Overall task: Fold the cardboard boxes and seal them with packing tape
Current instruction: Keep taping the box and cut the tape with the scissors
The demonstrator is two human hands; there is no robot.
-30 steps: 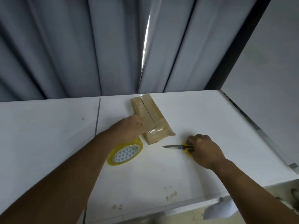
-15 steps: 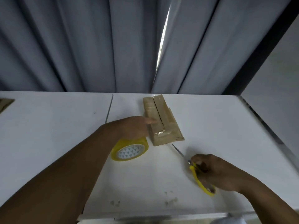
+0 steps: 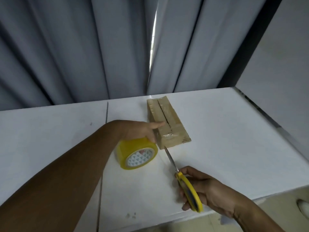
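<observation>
Left hand grasps the tape roll, index finger resting on the box just beyond it. Right hand grips the scissors, blade tip just short of the box's near corner.

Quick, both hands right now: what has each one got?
Left hand: grips the yellow tape roll, index finger out toward the cardboard box.
Right hand: holds the yellow-handled scissors, blades together.
</observation>
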